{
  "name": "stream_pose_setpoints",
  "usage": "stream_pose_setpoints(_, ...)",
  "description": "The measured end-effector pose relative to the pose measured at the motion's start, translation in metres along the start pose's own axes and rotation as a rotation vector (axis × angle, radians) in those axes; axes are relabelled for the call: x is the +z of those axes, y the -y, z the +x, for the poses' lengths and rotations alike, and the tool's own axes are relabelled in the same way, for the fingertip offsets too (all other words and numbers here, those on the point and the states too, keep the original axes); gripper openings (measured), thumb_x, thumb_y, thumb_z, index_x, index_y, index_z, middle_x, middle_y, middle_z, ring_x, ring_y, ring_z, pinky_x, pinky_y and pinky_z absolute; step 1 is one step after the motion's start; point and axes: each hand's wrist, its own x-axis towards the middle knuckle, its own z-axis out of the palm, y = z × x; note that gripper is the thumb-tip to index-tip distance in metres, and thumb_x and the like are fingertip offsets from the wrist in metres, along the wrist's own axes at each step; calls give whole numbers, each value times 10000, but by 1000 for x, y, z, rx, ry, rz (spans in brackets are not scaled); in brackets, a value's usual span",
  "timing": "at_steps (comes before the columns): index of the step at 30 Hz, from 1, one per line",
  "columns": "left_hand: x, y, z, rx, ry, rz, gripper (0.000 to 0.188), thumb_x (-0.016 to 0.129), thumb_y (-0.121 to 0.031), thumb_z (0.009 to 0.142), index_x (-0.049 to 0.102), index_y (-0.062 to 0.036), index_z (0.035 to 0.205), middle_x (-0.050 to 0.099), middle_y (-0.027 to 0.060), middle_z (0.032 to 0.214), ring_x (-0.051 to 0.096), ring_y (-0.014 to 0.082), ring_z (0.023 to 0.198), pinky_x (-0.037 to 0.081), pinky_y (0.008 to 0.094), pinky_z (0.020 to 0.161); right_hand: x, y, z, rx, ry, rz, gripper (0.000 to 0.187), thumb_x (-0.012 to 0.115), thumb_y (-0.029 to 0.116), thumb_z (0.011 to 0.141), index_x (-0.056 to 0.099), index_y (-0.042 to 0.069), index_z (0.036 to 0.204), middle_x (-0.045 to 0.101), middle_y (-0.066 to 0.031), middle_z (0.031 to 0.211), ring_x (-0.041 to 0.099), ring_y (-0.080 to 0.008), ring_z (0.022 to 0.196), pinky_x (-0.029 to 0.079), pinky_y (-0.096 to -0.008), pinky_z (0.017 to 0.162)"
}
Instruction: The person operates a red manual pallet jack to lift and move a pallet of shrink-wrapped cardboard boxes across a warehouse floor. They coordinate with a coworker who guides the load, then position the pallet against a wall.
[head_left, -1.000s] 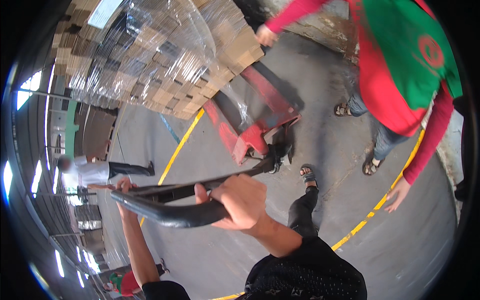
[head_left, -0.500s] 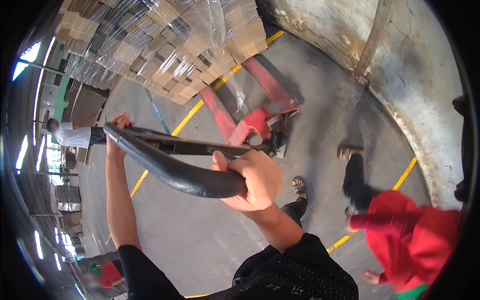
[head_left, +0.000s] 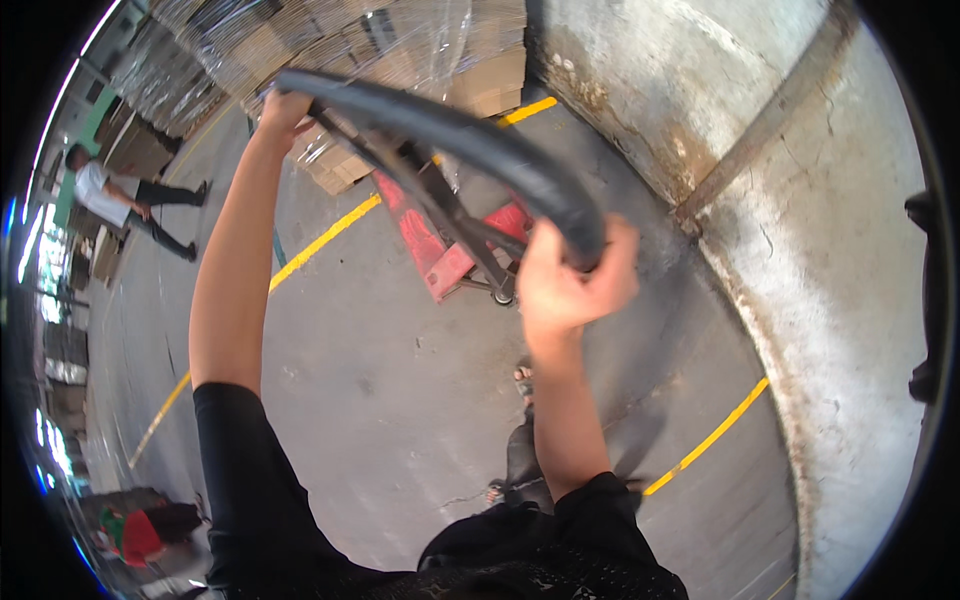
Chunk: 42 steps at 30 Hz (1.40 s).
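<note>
A black pallet jack handle (head_left: 440,125) slants across the upper middle, its bar running from upper left to lower right. My left hand (head_left: 287,118) is closed around the far left end. At the other end my right hand (head_left: 575,285) is wrapped round the bar, slightly blurred. Below the handle, its dark shaft (head_left: 430,190) leads down to the red pallet jack (head_left: 415,235), partly covered by the handle and shaft. The jack's forks point toward a stack of flat cardboard (head_left: 490,80) wrapped in clear film.
A stained concrete wall (head_left: 780,200) with a slanting post (head_left: 770,120) bounds the right side. Yellow lines (head_left: 325,240) mark the grey floor (head_left: 380,400). A person in a white shirt (head_left: 105,195) walks at the left; another in red (head_left: 140,535) is at the lower left.
The handle and both my hands have moved up in view, the right hand also rightward. The nearby person in red at the right has left the view. The white-shirted person's legs now show.
</note>
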Motion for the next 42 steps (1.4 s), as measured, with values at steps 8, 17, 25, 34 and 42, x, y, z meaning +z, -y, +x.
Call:
stream_pose_setpoints(8,86,-56,8,76,30,108,197,700,-298,863,635,-175,724,700,-26,755,650,96,773,442,345,760,27,-87,54,154,-170,-129,233,788,161,827,658,-33,836,647,-59,732,582,-130,668,461,-278,625)
stream_pose_setpoints(17,159,-64,34,222,-101,-72,149,745,-173,847,741,-76,959,675,11,737,653,123,604,525,308,547,53,-218,147,-101,-211,-142,181,744,80,881,698,-91,918,696,-122,772,621,-183,684,490,-344,638)
stream_pose_setpoints(25,209,-76,10,124,-124,-46,365,649,-140,815,666,-110,1178,649,184,1241,586,355,1232,387,561,1073,62,-324,204,-29,-101,-352,334,740,212,902,678,-116,897,701,-238,815,657,-294,718,521,-431,680)
stream_pose_setpoints(34,219,-82,-90,179,-11,-183,252,482,-101,947,627,-116,1152,702,135,1109,678,328,1075,370,656,1015,27,-388,273,384,347,-298,464,673,358,888,610,-73,728,639,-125,686,559,-234,555,473,-435,529)
stream_pose_setpoints(42,223,-54,-100,222,-152,-225,211,628,-115,851,663,-132,1059,718,144,1014,695,340,1008,493,557,879,21,-333,247,582,494,-260,345,666,232,905,609,-76,761,601,-119,635,574,-213,561,492,-360,514)
